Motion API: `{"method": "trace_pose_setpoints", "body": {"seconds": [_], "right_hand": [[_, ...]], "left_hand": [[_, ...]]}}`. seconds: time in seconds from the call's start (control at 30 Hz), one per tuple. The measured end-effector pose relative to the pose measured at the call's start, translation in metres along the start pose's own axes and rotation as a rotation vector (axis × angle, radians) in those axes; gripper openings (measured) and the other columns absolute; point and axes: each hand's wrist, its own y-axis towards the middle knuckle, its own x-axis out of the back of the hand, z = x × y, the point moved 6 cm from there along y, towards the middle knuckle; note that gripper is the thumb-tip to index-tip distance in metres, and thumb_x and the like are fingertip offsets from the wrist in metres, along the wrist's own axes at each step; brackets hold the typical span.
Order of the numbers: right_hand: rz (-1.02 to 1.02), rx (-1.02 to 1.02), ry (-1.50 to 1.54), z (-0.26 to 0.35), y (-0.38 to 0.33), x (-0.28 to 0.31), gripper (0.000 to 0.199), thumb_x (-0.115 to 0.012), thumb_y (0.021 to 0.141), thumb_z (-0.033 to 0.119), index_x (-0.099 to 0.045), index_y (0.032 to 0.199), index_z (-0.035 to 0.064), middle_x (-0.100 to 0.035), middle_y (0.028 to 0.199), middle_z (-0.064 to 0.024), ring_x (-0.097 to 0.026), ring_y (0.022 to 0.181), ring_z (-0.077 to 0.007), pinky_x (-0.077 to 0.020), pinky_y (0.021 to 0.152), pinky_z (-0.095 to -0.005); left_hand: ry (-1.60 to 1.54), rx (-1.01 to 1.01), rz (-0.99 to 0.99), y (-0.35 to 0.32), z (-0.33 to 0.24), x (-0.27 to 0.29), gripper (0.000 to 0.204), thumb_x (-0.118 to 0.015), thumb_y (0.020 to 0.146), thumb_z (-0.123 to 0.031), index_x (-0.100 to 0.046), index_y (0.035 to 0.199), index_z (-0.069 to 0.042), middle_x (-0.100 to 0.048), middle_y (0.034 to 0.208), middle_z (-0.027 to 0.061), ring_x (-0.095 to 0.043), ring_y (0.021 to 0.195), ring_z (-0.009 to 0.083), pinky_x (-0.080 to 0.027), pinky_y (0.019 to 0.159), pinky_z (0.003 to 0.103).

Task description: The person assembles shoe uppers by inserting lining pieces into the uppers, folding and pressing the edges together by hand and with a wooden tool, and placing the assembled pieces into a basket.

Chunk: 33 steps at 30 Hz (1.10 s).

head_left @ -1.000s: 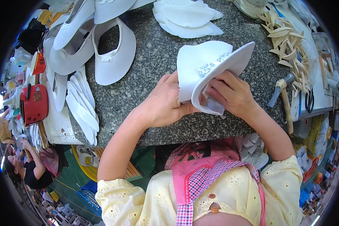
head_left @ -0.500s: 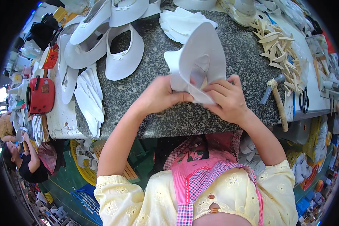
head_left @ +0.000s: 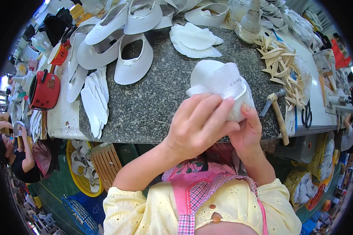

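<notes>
Both hands are on a white shoe upper (head_left: pixel 219 78), held over the front of the speckled stone slab (head_left: pixel 157 98). My left hand (head_left: pixel 200 123) has its fingers bent over the near edge of the upper, pinching it. Around the right side, my right hand (head_left: pixel 247 131) grips it with the thumb up along the wall. The upper's rough inner face and a faint printed mark show, while the palms hide its near end. Beyond it lies a small pile of white rounded pieces (head_left: pixel 194 39).
White shoe uppers (head_left: pixel 134 64) are heaped at the far left, beside long white flat pieces (head_left: pixel 95 103). A red container (head_left: pixel 45 90) stands left. Rightward lie beige leaf-shaped pieces (head_left: pixel 280 64), a wooden-handled hammer (head_left: pixel 279 119) and black scissors (head_left: pixel 306 115). Another person (head_left: pixel 19 156) sits at far left.
The shoe upper has been tipped over and brought nearer to me, so its rough inside now shows. My left hand has moved across onto its near edge; my right hand has come lower.
</notes>
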Motion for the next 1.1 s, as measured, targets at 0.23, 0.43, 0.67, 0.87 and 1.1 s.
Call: {"method": "trace_pose_setpoints", "body": {"seconds": [0.23, 0.43, 0.67, 0.87, 1.1], "right_hand": [[-0.031, 0.170, 0.002, 0.000, -0.005, 0.012, 0.051, -0.059, 0.072, 0.010, -0.039, 0.119, -0.0010, -0.052, 0.110, -0.0121, -0.052, 0.101, -0.0241, -0.0412, 0.089, -0.0383], [0.129, 0.185, -0.127, 0.001, 0.008, 0.033, 0.057, -0.065, 0.067, 0.014, -0.041, 0.117, -0.0017, -0.052, 0.108, -0.0112, -0.052, 0.099, -0.0241, -0.0420, 0.087, -0.0376], [0.098, -0.017, -0.117, -0.003, 0.013, 0.027, 0.057, -0.067, 0.068, 0.019, -0.039, 0.115, -0.0004, -0.050, 0.104, -0.0104, -0.052, 0.098, -0.0210, -0.0428, 0.085, -0.0347], [0.015, 0.343, -0.352, -0.011, 0.002, 0.035, 0.057, -0.066, 0.070, 0.019, -0.037, 0.116, 0.0010, -0.050, 0.101, -0.0087, -0.052, 0.093, -0.0196, -0.0426, 0.083, -0.0344], [0.096, -0.090, -0.123, -0.021, 0.002, 0.037, 0.050, -0.059, 0.075, 0.011, -0.037, 0.119, 0.0022, -0.051, 0.106, -0.0092, -0.052, 0.099, -0.0227, -0.0417, 0.087, -0.0379]], "left_hand": [[-0.187, 0.434, 0.131, -0.011, 0.016, -0.013, 0.036, -0.076, 0.056, -0.015, -0.063, 0.087, -0.003, -0.059, 0.069, 0.0079, -0.057, 0.060, 0.0180, -0.045, 0.055, 0.026], [-0.483, 0.799, 0.277, -0.022, 0.038, -0.024, 0.022, -0.073, 0.058, -0.005, -0.061, 0.076, -0.001, -0.059, 0.070, 0.0078, -0.057, 0.062, 0.0138, -0.044, 0.056, 0.025], [-0.578, 0.682, 0.586, -0.018, 0.047, -0.032, 0.025, -0.073, 0.061, -0.009, -0.059, 0.080, -0.001, -0.059, 0.072, 0.0034, -0.053, 0.065, 0.0107, -0.042, 0.060, 0.023], [-0.178, 0.289, 0.338, -0.016, 0.027, -0.016, 0.021, -0.070, 0.065, -0.016, -0.060, 0.078, -0.004, -0.056, 0.070, 0.0063, -0.054, 0.064, 0.0209, -0.040, 0.061, 0.028], [-0.164, 0.216, 0.641, -0.031, 0.043, -0.011, 0.012, -0.061, 0.073, -0.015, -0.057, 0.080, -0.007, -0.055, 0.074, 0.0056, -0.052, 0.071, 0.0215, -0.035, 0.068, 0.032]]}}
